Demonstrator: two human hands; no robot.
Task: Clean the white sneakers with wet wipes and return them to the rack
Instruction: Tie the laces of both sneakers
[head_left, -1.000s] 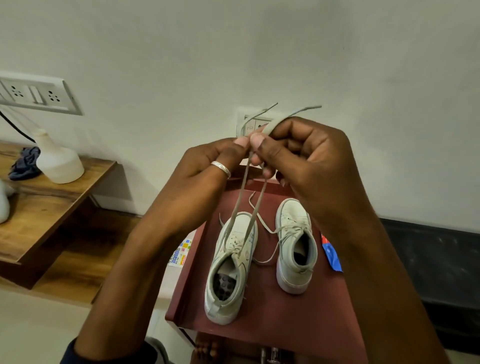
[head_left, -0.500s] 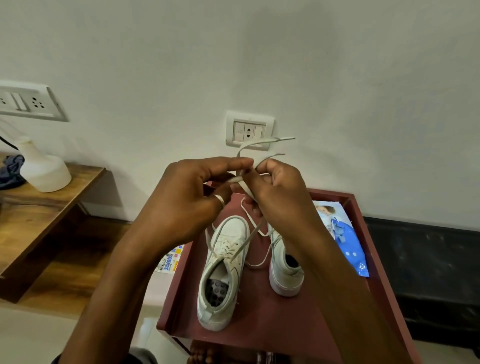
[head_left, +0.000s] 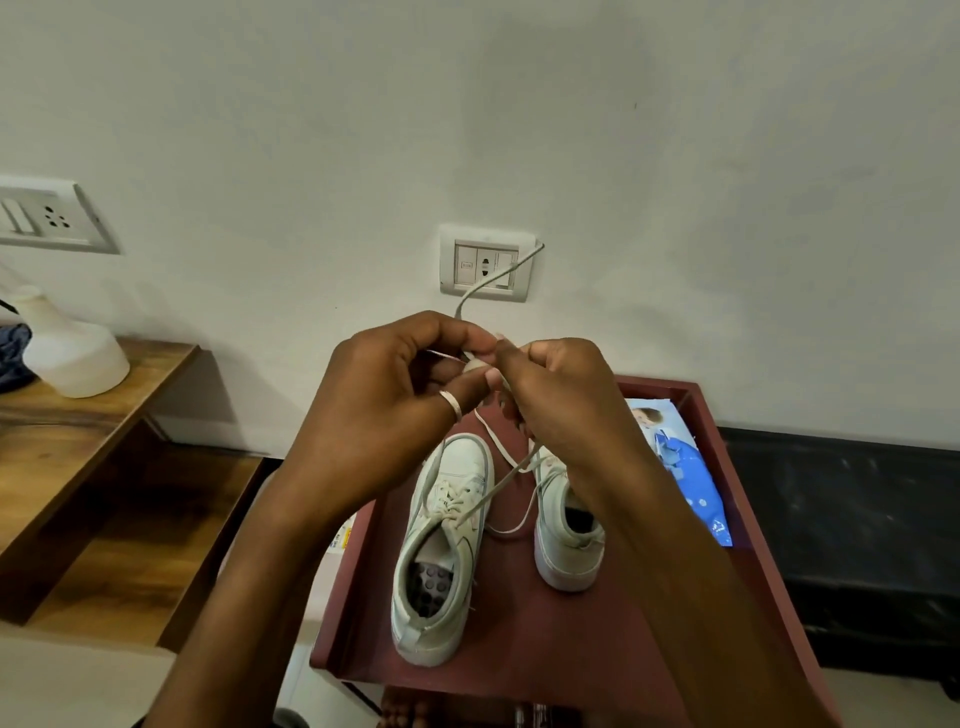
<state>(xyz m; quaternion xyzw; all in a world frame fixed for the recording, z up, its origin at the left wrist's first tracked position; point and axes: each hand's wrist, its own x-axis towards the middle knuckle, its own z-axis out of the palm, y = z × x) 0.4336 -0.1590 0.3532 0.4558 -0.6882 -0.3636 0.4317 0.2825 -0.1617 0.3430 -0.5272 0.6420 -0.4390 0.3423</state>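
Two white sneakers stand side by side on the dark red rack top (head_left: 519, 649), toes toward the wall. From the left sneaker (head_left: 441, 551) its laces (head_left: 498, 491) run up to my hands. My left hand (head_left: 384, 410) and my right hand (head_left: 566, 410) meet above the shoes, each pinching a lace between thumb and fingers; one loose end (head_left: 498, 275) curls up in front of the wall. The right sneaker (head_left: 566, 540) is partly hidden under my right wrist. A blue wet wipes pack (head_left: 685, 478) lies at the rack's right side.
A wall socket (head_left: 485, 262) sits just behind my hands. At the left a wooden shelf (head_left: 67, 441) carries a white plastic bottle (head_left: 67, 353) and a dark cloth (head_left: 13, 353). A black ledge (head_left: 852, 509) runs along the wall at the right.
My hands have come down from high above the rack to just over the shoes, still joined on the laces. The view tilted down, and the wipes pack came into sight.
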